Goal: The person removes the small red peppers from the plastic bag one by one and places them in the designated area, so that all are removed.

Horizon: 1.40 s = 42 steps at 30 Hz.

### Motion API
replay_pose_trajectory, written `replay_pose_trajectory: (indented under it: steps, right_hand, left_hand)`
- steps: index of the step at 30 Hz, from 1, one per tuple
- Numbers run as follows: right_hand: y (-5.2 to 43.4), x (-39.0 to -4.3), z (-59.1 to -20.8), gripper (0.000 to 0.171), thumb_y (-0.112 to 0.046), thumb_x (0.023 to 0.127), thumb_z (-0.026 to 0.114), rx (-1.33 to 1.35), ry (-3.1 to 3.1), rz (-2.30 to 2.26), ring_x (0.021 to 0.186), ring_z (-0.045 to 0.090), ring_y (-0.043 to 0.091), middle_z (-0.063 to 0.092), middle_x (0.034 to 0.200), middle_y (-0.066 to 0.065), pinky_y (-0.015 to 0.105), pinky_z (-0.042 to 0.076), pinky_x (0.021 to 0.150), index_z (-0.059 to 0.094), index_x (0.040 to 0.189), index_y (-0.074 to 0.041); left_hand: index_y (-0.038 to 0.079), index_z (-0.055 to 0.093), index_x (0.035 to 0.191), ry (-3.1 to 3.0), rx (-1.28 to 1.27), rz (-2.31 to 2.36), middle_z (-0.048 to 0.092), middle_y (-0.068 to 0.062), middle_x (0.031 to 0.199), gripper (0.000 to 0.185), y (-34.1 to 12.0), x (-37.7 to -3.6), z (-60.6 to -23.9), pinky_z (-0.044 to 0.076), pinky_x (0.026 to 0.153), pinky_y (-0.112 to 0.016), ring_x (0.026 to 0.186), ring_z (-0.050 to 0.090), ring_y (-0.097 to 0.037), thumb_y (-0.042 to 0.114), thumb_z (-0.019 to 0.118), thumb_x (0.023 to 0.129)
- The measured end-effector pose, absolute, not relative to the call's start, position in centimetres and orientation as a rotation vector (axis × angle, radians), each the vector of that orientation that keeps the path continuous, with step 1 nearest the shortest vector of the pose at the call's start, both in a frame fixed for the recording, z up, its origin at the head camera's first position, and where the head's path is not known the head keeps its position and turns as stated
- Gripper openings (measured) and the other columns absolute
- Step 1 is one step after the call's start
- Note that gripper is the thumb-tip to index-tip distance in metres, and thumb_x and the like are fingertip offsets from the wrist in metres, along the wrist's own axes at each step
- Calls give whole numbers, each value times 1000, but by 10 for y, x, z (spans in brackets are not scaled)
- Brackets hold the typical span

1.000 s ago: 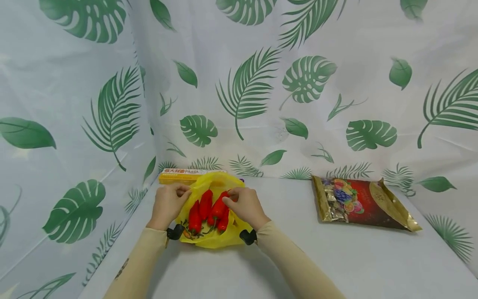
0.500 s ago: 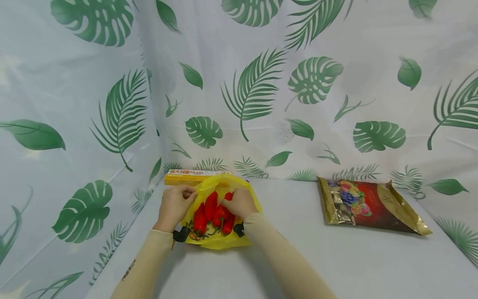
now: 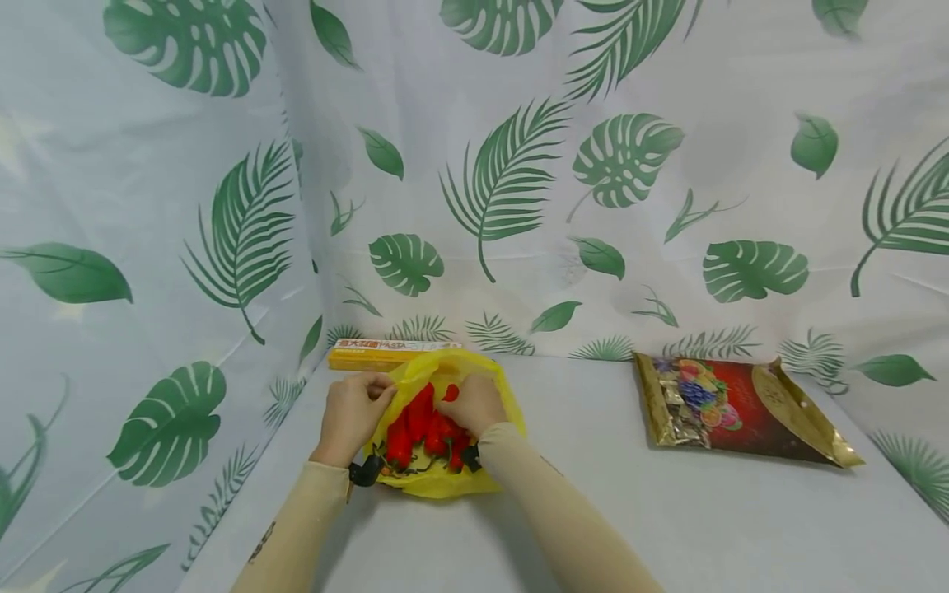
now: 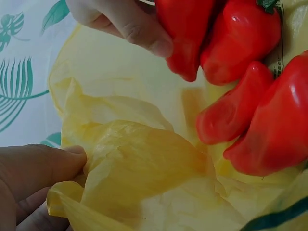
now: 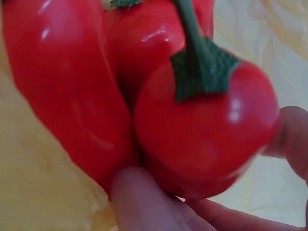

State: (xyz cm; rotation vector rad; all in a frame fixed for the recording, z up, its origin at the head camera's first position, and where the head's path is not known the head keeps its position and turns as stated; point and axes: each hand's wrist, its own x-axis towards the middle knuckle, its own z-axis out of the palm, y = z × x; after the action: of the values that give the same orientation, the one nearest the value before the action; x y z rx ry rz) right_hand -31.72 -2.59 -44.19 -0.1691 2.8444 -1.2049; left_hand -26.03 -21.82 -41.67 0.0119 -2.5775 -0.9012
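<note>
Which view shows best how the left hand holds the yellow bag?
The left wrist view: the left hand pinches a fold of the yellow bag close up. The head view shows that hand at the bag's edge, small, beside the red peppers. The right wrist view shows only peppers, fingers and bits of bag.

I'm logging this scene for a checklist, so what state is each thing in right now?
Yellow bag: open, lying on the table, peppers inside.
Red peppers: bunched together in the bag, stems on.
Left hand: pinches the bag's edge.
Right hand: fingers curled round peppers.
Pasta box: lying flat, looks closed.
Snack pouch: lying flat; seal unclear.
</note>
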Motion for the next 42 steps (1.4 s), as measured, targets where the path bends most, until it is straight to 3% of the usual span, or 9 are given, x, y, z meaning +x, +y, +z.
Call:
replay_pose_trajectory:
  steps: [14,28,37,42]
  right_hand:
    - [-20,-309,-439,44,-17,82,80,-197,2846,-1271,51,38,15,34,55,-4,26,32,48,44,59,-16]
    - [-32,-304,-441,33,-20,81,88,-315,2978,-983,57,48,17,49,60,-3,26,42,55,58,69,-13]
    - [-17,-299,-430,37,-17,83,80,-230,2934,-1065,54,44,16,44,58,-3,26,37,50,49,62,-15]
    - [-12,-290,-418,21,-16,89,77,-284,2892,-1194,57,50,14,52,63,-1,23,43,50,66,74,-7]
  left_hand:
    - [7,81,97,-2559,16,-893,81,-9,85,14,-214,-262,-420,62,63,-31,71,76,-18,20,79,93]
    - [5,81,98,-2553,18,-896,81,-11,87,16,-212,-263,-421,62,63,-32,73,77,-20,19,79,93]
    - [5,82,97,-2549,-1,-885,81,-10,85,15,-207,-264,-421,61,61,-30,71,76,-19,20,79,93]
    - [5,82,96,-2534,18,-871,81,-11,85,16,-208,-262,-419,61,61,-32,71,76,-21,21,78,94]
